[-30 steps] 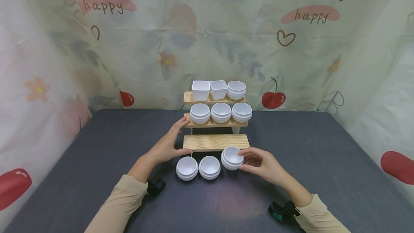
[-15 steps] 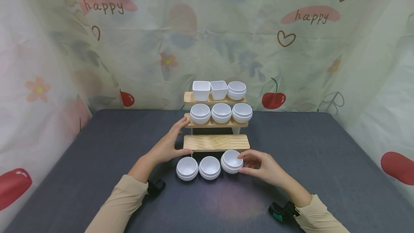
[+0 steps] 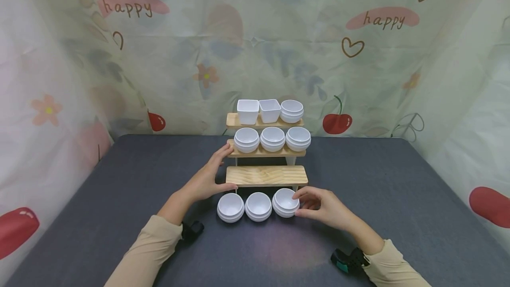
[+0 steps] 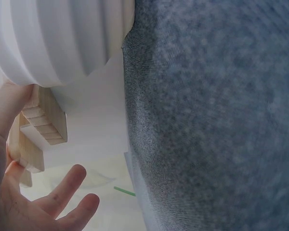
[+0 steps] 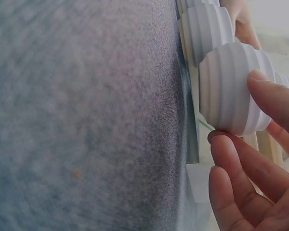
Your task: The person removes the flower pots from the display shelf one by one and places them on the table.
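In the head view my right hand (image 3: 324, 207) pinches a small white ridged bowl (image 3: 284, 203) between thumb and fingers, at the right end of a row. The right wrist view shows the thumb on the ridged wall of this bowl (image 5: 233, 89) and fingertips against its other side. To its left stand two matching bowls, a middle one (image 3: 258, 206) and a left one (image 3: 230, 207). My left hand (image 3: 205, 180) touches the left end of a three-tier wooden stand (image 3: 266, 175), thumb at the bare lowest shelf and fingertips at the middle shelf. Its other fingers (image 4: 70, 185) extend freely.
Three white round bowls (image 3: 272, 139) stand on the middle shelf. The top shelf carries two square white cups (image 3: 248, 111) and a round bowl (image 3: 291, 110). A dark grey cloth (image 3: 159, 167) covers the table; a printed curtain (image 3: 255, 56) hangs behind it.
My right hand has brought the bowl slightly downward and nearer to me, from just before the lowest shelf to beside the middle bowl. My left hand has stayed at the stand.
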A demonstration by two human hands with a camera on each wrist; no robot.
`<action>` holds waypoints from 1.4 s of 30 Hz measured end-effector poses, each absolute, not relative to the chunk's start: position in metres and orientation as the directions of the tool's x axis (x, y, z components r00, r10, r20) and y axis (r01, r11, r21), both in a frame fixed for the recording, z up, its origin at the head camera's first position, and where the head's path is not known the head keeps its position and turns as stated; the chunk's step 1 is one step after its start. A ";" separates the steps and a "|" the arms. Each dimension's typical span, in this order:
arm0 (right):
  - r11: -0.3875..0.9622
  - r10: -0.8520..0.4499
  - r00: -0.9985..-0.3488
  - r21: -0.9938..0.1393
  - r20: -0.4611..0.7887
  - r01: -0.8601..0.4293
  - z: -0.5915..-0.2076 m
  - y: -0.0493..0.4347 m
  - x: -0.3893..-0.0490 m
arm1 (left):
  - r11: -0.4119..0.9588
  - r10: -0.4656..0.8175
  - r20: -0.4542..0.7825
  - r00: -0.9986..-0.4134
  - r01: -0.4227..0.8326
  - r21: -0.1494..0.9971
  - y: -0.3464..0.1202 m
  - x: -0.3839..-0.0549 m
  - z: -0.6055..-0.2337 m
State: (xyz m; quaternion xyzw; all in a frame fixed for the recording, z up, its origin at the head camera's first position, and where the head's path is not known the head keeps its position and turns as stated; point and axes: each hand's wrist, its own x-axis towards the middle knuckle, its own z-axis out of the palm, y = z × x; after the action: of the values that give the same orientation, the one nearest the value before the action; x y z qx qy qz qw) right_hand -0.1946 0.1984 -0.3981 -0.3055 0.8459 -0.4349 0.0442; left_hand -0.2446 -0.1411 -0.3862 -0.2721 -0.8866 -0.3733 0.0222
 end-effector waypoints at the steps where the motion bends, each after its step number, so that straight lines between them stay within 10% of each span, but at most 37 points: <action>1: 0.436 -0.557 -0.809 -0.763 0.188 -0.477 -0.398 0.199 -0.195 | 0.573 0.466 0.242 -0.851 0.499 0.650 -0.141 -0.245 -0.386; 42: 0.451 -0.592 -0.797 -0.770 0.120 -0.451 -0.402 0.200 -0.197 | 0.567 0.467 0.247 -0.849 0.502 0.653 -0.142 -0.246 -0.389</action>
State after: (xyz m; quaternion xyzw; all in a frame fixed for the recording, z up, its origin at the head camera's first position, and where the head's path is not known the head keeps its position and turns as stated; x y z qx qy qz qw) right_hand -0.1973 0.1998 -0.4021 -0.3077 0.8476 -0.4241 0.0833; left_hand -0.2465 -0.1415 -0.3886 -0.2736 -0.8848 -0.3764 0.0234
